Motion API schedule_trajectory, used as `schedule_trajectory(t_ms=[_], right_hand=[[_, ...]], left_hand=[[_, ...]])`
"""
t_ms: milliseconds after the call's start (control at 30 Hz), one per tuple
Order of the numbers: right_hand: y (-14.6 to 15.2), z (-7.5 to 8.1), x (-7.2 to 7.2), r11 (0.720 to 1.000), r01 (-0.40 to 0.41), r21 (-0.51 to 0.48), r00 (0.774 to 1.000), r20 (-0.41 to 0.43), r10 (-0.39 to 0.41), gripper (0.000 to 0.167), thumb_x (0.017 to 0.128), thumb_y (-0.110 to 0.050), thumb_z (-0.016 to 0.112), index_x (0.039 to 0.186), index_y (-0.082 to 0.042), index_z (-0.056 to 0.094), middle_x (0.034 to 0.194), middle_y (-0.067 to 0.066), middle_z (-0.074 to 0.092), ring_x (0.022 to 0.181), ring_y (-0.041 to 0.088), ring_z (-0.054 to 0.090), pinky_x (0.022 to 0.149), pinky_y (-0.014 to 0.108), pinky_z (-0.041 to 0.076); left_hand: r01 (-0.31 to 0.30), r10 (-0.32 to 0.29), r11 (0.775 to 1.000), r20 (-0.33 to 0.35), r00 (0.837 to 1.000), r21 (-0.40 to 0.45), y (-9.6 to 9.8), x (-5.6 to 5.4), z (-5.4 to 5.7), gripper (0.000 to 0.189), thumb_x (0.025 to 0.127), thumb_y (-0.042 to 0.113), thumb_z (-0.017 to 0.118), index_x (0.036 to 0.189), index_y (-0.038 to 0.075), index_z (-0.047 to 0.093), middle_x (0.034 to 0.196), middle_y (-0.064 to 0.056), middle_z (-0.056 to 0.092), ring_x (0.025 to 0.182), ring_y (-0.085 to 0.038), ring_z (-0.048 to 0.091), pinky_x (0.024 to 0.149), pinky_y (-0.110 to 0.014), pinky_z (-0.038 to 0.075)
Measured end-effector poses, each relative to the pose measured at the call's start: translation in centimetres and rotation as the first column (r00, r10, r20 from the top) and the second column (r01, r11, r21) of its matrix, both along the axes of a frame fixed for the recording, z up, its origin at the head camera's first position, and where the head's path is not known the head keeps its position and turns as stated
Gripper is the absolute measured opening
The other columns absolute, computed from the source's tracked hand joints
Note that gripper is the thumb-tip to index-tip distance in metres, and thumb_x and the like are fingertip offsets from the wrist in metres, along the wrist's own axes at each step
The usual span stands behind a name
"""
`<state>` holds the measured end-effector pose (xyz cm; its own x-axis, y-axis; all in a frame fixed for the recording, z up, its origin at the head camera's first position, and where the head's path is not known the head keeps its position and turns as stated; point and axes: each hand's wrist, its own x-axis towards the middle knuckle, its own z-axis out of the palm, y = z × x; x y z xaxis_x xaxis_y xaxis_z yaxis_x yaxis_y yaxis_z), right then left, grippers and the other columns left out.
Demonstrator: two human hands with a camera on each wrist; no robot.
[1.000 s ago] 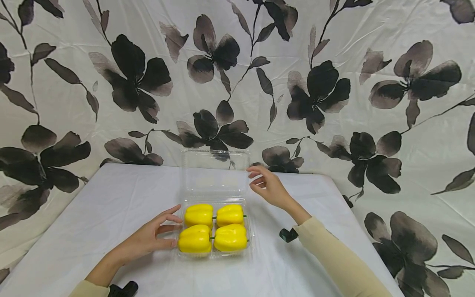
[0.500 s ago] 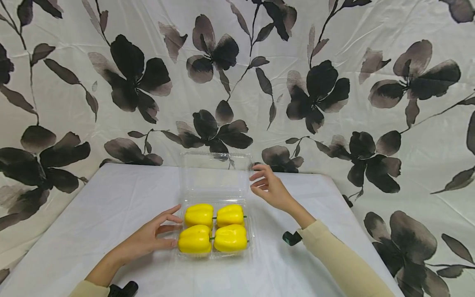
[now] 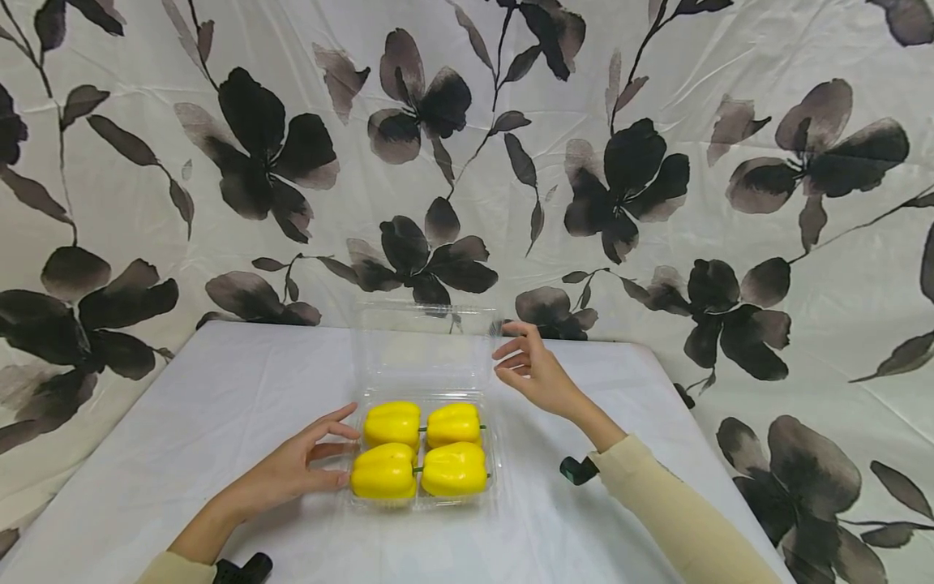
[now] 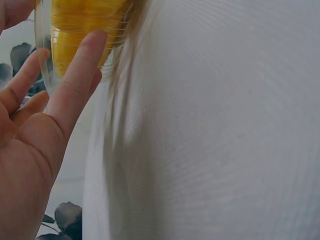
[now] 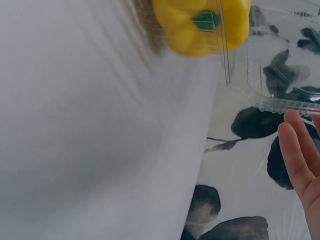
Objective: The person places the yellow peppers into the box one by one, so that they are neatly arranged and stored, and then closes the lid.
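A clear plastic clamshell container (image 3: 417,504) stands on the table with several yellow bell peppers (image 3: 454,468) in its base. Its transparent lid (image 3: 423,357) is raised at the far side. My left hand (image 3: 292,462) is at the base's left wall; in the left wrist view a finger (image 4: 80,75) lies along that ribbed wall. My right hand (image 3: 536,373) is by the lid's right edge, fingers loosely bent. The right wrist view shows its fingertips (image 5: 290,127) at the lid's rim, touching or nearly so; nothing is gripped.
A white cloth covers the table (image 3: 292,365). Behind it hangs a pale curtain (image 3: 511,203) with dark flowers. Black wrist devices show below the left wrist (image 3: 244,568) and beside the right sleeve (image 3: 671,503).
The lid's top edge has tipped a little lower. My right hand has shifted slightly to the right with it. The left hand and the peppers stay in place.
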<state>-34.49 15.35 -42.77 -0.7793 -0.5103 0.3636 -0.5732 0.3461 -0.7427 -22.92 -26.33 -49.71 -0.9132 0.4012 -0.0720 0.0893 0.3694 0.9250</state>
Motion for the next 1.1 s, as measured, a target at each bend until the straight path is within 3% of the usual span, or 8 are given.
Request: schedule_trajectory(t_ms=[267,767,1100], right_hand=[[0.3,0.1,0.0,0.999,-0.027,0.031,1.0,0.001,0.027,0.069,0.1,-0.006,0.075,0.155,-0.012,0.033,0.123,0.021,0.068,0.11,0.036,0.073,0.092,0.047,0.063],[0.6,0.6,0.6,0.999,-0.028,0.04,0.999,-0.016,0.029,0.046,0.1,-0.006,0.074,0.139,-0.011,0.049,0.125,0.016,0.068,0.114,0.032,0.073,0.097,0.048,0.062],[0.8,0.9,1.3,0.998,-0.053,0.02,0.998,-0.021,0.054,0.037,0.098,-0.003,0.076,0.128,-0.008,0.055,0.12,0.013,0.068,0.112,0.031,0.072,0.097,0.04,0.062]], left_hand=[[0.006,-0.006,1.0,-0.005,1.0,0.007,0.1,0.1,0.1,0.056,0.092,0.028,0.085,0.138,0.014,0.057,0.179,-0.007,0.014,0.144,-0.051,0.047,0.109,-0.061,0.052],[0.003,-0.003,1.0,-0.014,1.0,-0.005,0.1,0.1,0.1,0.055,0.092,0.029,0.085,0.138,0.014,0.057,0.178,-0.008,0.014,0.143,-0.051,0.048,0.111,-0.064,0.049],[0.002,-0.002,1.0,-0.009,1.0,0.0,0.2,0.3,0.2,0.055,0.093,0.028,0.084,0.138,0.014,0.057,0.178,-0.009,0.014,0.144,-0.052,0.047,0.11,-0.064,0.05]])
